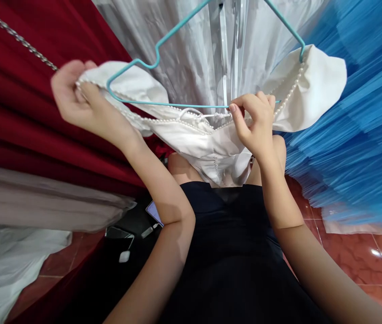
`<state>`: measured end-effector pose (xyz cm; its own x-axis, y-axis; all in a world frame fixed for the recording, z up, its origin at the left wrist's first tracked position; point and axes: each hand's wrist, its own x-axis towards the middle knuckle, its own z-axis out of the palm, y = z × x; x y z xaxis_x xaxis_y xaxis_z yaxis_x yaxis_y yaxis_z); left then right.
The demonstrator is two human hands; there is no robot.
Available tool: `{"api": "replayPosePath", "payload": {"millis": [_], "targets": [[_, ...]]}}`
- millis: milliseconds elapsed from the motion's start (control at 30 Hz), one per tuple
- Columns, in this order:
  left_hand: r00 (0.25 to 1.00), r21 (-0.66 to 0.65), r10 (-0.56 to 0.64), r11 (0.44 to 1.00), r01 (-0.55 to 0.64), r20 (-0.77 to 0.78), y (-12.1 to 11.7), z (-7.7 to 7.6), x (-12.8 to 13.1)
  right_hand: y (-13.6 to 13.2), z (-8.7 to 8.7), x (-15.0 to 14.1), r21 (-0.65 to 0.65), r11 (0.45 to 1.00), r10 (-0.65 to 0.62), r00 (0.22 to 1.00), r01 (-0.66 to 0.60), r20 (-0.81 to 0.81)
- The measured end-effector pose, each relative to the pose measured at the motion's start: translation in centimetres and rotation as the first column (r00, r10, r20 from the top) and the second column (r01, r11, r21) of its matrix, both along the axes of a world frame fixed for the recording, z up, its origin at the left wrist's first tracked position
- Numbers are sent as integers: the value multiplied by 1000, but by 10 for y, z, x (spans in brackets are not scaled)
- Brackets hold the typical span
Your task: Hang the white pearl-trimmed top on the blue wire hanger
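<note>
A white garment (191, 141) with pearl trim along its neckline and wide sleeves is spread in front of me, its lower part over my lap. The turquoise hanger (174, 104) lies across its neckline, one end by each sleeve. My left hand (76, 92) is closed around the edge of the left sleeve, with some fingers hidden behind the cloth. At the right of the neckline, my right hand (255, 118) pinches the hanger's bottom bar between thumb and forefinger. Its other fingers are curled close to the cloth.
Red drapery (18, 103) hangs at the left, with a metal chain (18, 36) above it. Blue tulle (356, 117) fills the right, and pale fabric (191, 49) hangs ahead. A lit screen (153, 213) and a white plug (124, 256) lie low at the left.
</note>
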<state>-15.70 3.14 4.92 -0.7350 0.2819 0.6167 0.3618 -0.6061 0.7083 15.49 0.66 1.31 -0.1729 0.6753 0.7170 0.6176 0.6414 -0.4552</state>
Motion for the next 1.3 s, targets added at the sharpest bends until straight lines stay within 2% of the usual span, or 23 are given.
{"api": "replayPosePath", "payload": {"millis": [33,67,133,200,267,367,433,500,600,667,733,800,933,1033,1100,1167,1300], "targets": [[998,110,34,993,-29,-43,-4,-15,3,-1,1,-1,-9,1000,9,1000,-9,-10],[996,154,42,988,-29,-85,-9,-30,9,-1,2,-2,-17,1000,13,1000,-13,-18],[987,61,-58,996,68,-148,-21,-56,30,-2,4,-2,-26,1000,14,1000,-15,-25],[981,10,-156,987,159,-114,-32,-71,59,-2,6,-2,-31,999,13,1000,-14,-20],[940,-60,-318,948,313,-127,-40,-73,93,-3,7,-1,-31,999,9,1000,-9,-10],[840,-135,-531,845,517,-107,-44,-62,141,-6,9,1,-21,1000,2,1000,-2,5],[811,-142,-585,805,575,-30,-43,-54,166,-8,8,1,-14,1000,7,1000,-7,14],[817,-133,-576,808,574,29,-41,-50,180,-9,8,2,-14,1000,23,999,-23,27],[840,-133,-540,830,542,53,-39,-50,186,-6,5,8,17,1000,18,1000,-18,13],[830,-85,-556,826,558,42,-37,-50,183,0,2,17,110,991,-67,995,74,-69],[819,-33,-574,818,574,12,-36,-50,181,9,-3,29,227,953,-156,969,198,-193],[828,-49,-560,828,559,-12,-36,-50,180,19,-10,41,288,916,-202,942,278,-266],[851,-72,-524,850,522,-24,-39,-49,182,43,-23,59,296,923,-171,951,247,-259],[865,-77,-500,864,497,-34,-41,-50,182,63,-26,67,325,921,-97,935,214,-342],[872,-89,-488,871,483,-33,-40,-50,179,74,-22,72,319,924,-74,918,209,-389],[878,-88,-479,875,475,-20,-38,-51,174,85,-16,78,277,927,-119,899,252,-421],[892,-192,-451,873,447,27,-32,-57,163,112,-7,102,238,903,-200,840,358,-505]]}}
